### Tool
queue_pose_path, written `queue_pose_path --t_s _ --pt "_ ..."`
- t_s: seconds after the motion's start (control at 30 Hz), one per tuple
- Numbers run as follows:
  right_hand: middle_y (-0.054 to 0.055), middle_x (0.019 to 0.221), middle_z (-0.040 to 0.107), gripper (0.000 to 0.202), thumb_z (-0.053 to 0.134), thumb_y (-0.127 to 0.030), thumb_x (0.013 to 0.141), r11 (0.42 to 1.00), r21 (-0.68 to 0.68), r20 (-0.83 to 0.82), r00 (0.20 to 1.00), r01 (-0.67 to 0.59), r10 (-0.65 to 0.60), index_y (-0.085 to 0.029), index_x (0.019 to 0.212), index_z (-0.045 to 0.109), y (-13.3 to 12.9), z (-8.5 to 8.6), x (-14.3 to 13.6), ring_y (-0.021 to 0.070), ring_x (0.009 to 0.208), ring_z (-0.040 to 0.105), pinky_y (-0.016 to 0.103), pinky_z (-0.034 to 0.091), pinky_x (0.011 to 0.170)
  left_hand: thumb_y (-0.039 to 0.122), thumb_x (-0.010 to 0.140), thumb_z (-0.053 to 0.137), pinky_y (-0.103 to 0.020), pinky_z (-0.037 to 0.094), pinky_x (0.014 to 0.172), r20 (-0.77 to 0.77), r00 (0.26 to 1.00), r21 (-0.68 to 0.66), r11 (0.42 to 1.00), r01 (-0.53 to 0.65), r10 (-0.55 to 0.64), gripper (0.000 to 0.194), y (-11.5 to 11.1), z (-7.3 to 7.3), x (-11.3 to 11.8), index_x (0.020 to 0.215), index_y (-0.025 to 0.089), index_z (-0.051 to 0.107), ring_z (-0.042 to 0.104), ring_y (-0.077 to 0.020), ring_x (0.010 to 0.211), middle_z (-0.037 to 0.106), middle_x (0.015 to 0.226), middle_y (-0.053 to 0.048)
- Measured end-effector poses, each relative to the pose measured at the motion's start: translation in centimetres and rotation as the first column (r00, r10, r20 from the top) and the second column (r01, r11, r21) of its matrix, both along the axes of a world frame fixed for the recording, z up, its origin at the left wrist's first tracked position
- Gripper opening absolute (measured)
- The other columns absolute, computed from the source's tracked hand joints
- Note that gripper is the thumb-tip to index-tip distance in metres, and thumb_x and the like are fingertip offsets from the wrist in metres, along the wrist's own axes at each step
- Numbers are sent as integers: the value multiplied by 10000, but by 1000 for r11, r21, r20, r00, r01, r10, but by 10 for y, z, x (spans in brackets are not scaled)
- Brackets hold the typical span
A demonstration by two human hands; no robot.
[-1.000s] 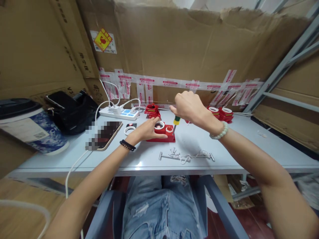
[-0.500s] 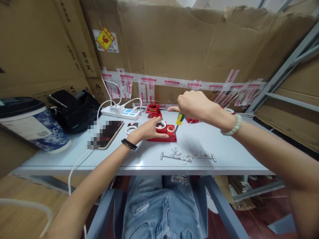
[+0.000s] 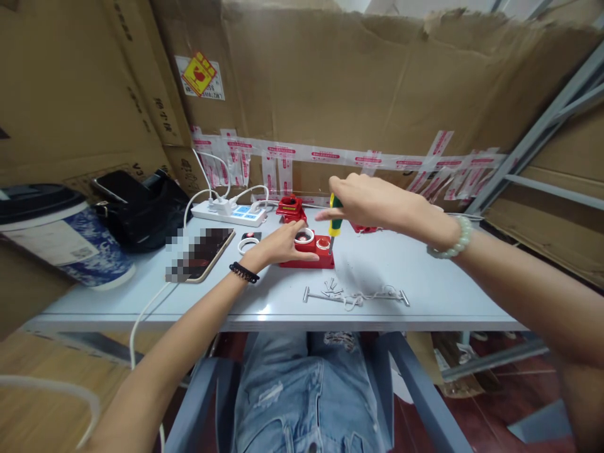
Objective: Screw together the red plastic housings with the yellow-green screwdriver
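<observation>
My left hand (image 3: 287, 245) grips the left end of a red housing (image 3: 306, 263), which lies flat on the table with a white ring (image 3: 304, 236) and a smaller white-rimmed opening on top. Fingers of my right hand (image 3: 355, 198) close around the green and yellow handle of a screwdriver (image 3: 336, 220). Its shaft points down, with the tip at the housing's right end. Whether a screw sits under the tip is too small to see. Several loose screws (image 3: 332, 288) lie in front of the housing, beside metal T-shaped rods (image 3: 330, 297) joined with white cord.
Behind the housing stand another red part (image 3: 290, 207) and a further red piece (image 3: 363, 228). A loose white ring (image 3: 248, 245), a phone (image 3: 207, 255), a power strip (image 3: 231, 212) and a large cup (image 3: 66, 239) are on the left. Cardboard (image 3: 330, 82) walls the back.
My right hand has turned and shifted slightly left, and the screwdriver now stands more upright with more of its handle showing. The left hand and the housing stay in place.
</observation>
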State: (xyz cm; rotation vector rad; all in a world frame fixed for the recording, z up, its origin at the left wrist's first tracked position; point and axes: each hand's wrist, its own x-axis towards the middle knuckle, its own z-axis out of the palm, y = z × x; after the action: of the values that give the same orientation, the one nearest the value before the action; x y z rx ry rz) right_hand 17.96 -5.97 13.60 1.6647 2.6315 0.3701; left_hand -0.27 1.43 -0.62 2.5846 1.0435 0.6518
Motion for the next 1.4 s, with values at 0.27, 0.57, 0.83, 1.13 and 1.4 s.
queue_pose_path --t_s 0.27,0.57,0.83,1.13,1.4 --pt "68 944 605 194 526 -268 849 978 -173 -31 993 -120 117 -219 1036 525 1 11 8 164 723 534 302 369 597 682 683 633 -334 415 717 -55 999 35 999 4 -2 557 3 -1 -1 903 201 458 563 -254 847 577 910 -61" --pt "70 868 606 167 477 -275 880 996 -47 -129 989 -76 69 -182 1009 527 5 2 4 171 708 526 316 343 592 650 686 651 -334 413 701 -50 999 19 1000 -11 12 537 0 1 0 909 193 479 567 -252 834 585 919 -73" --pt "92 856 602 232 485 -380 889 1000 12 -109 994 -7 8 -161 920 553 6 0 7 196 749 536 319 346 589 688 675 634 -354 419 729 -91 995 39 999 -24 27 599 3 -1 0 982 195 488 576 -277 873 596 959 -93" --pt "85 881 611 156 554 -289 823 998 -46 -134 990 41 -47 -165 915 573 5 0 5 189 763 544 311 374 610 708 667 630 -368 427 772 -113 992 29 999 -45 48 636 1 0 1 1010 196 477 581 -290 917 596 1024 -109" --pt "92 1057 615 233 540 -178 791 995 -32 -214 973 -98 89 -171 1024 555 11 -4 12 215 936 555 333 430 733 693 665 642 -348 414 712 -86 996 28 999 -35 37 580 -1 3 1 925 203 472 571 -270 834 594 907 -77"
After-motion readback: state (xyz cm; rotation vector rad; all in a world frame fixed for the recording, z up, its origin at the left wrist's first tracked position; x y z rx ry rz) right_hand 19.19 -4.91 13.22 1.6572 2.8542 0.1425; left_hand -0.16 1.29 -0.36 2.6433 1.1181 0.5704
